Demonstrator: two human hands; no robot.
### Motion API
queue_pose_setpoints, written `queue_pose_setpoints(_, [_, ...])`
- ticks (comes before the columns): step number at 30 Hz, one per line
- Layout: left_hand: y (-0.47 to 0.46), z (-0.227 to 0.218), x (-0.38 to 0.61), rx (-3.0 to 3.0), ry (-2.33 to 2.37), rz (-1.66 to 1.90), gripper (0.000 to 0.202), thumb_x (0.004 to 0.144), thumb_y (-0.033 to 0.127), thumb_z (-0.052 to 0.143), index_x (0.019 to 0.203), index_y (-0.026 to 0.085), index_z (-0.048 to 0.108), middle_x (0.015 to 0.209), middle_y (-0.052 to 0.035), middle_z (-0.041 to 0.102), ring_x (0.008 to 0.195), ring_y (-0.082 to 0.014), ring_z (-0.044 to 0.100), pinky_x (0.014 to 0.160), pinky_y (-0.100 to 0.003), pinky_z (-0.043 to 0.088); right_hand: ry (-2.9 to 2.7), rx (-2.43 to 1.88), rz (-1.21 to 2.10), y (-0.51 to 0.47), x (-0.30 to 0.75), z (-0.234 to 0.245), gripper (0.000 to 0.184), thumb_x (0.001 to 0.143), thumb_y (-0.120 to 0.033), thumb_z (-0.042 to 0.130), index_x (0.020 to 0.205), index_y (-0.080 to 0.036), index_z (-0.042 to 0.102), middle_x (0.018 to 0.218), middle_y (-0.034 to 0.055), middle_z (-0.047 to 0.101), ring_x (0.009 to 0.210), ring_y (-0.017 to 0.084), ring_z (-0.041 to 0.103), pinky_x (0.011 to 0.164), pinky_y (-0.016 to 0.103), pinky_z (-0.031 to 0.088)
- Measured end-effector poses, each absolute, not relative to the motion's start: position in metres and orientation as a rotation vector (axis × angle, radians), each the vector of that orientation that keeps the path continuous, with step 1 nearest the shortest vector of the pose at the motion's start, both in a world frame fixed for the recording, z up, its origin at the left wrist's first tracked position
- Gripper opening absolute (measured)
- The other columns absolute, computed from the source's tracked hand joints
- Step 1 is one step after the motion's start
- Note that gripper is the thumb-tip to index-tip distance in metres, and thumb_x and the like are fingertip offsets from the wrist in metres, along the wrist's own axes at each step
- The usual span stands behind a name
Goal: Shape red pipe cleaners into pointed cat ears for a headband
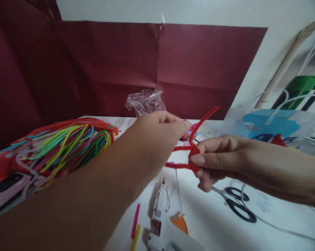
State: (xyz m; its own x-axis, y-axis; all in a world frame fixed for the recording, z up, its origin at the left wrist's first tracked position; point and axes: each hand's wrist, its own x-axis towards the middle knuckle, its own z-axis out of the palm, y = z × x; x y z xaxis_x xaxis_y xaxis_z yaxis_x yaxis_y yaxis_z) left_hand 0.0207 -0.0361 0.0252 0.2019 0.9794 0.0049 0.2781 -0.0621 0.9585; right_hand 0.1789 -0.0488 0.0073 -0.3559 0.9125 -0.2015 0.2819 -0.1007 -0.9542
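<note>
A red pipe cleaner [181, 166] is bent and twisted together, with one end sticking up to the right. My right hand [212, 157] pinches the twisted part between thumb and fingers. Two strands run left from there and pass behind my left hand [160, 129]. The fingers of my left hand are bent together close to the upright end, slightly blurred. What they hold, if anything, is hidden. Below my hands a white hot glue gun [159, 212] lies with its nozzle pointing away from me. Black-handled scissors [238, 205] lie under my right forearm.
A bundle of many-coloured pipe cleaners [68, 146] in red wrapping lies at the left. Crumpled clear plastic [145, 101] is at the back. Pink [136, 221] and yellow sticks [136, 238] lie beside the glue gun. A clear-and-blue plastic bag [269, 122] stands right; a cable [275, 228] crosses the table.
</note>
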Motion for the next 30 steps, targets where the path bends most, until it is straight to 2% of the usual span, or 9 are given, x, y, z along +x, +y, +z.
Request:
queue_pose_setpoints(2, [-0.036,0.029,0.021,1.708,1.239,0.991,0.016,0.063,0.034,0.059,0.077,0.027,0.064,0.054,0.0059,0.058,0.045,-0.0099,0.051,0.043,-0.019,0.035,-1.561,-1.284,1.548,-0.047,0.182,0.009,0.013,0.070,-0.028,0.068,0.069,-0.015,0.067,0.064,0.0025,0.066,0.061,0.014,0.062,0.063,0.024,0.051])
queue_pose_setpoints(5, [-0.039,0.029,0.023,1.840,1.310,0.807,0.014,0.062,0.028,0.058,0.073,0.025,0.066,0.045,0.0063,0.051,0.034,-0.0062,0.039,0.037,-0.018,0.026,-1.566,-1.263,1.575,-0.046,0.185,0.011,0.006,0.069,-0.022,0.068,0.071,-0.016,0.068,0.063,0.0021,0.067,0.062,0.013,0.062,0.063,0.022,0.051])
queue_pose_setpoints(8, [-0.042,0.025,0.025,1.905,1.309,0.771,0.012,0.063,0.027,0.056,0.068,0.022,0.066,0.049,0.0038,0.054,0.037,-0.0067,0.040,0.037,-0.018,0.025,-1.597,-1.261,1.563,-0.046,0.186,0.013,0.004,0.069,-0.019,0.068,0.068,-0.016,0.069,0.060,0.0017,0.067,0.061,0.013,0.062,0.061,0.021,0.051])
queue_pose_setpoints(12, [-0.042,0.021,0.025,1.918,1.208,0.908,0.019,0.063,0.021,0.055,0.079,0.024,0.064,0.055,0.0037,0.058,0.042,-0.0080,0.046,0.039,-0.018,0.028,-1.600,-1.254,1.609,-0.046,0.187,0.016,0.003,0.068,-0.018,0.069,0.066,-0.016,0.069,0.062,0.0003,0.066,0.058,0.012,0.062,0.063,0.023,0.053])
queue_pose_setpoints(17, [-0.043,0.021,0.023,1.985,1.166,0.818,0.012,0.066,0.023,0.051,0.066,0.022,0.064,0.055,0.0016,0.058,0.046,-0.0097,0.049,0.040,-0.018,0.030,-1.649,-1.234,1.602,-0.047,0.187,0.018,0.007,0.069,-0.021,0.069,0.063,-0.016,0.070,0.063,0.0006,0.066,0.061,0.013,0.062,0.066,0.025,0.053])
queue_pose_setpoints(24, [-0.044,0.023,0.024,1.902,1.371,0.728,0.011,0.062,0.029,0.056,0.063,0.020,0.062,0.043,0.0035,0.046,0.035,-0.0066,0.035,0.035,-0.019,0.018,-1.745,-1.354,1.417,-0.046,0.185,0.016,0.012,0.065,-0.028,0.072,0.065,-0.016,0.068,0.061,0.0021,0.066,0.064,0.016,0.062,0.067,0.028,0.051])
queue_pose_setpoints(30, [-0.042,0.020,0.023,1.739,1.404,0.673,0.009,0.062,0.029,0.054,0.062,0.022,0.061,0.040,0.0064,0.039,0.034,-0.0068,0.032,0.037,-0.019,0.019,-1.818,-1.379,1.396,-0.047,0.183,0.021,0.015,0.064,-0.030,0.073,0.059,-0.017,0.066,0.058,0.0010,0.064,0.063,0.017,0.061,0.068,0.029,0.049])
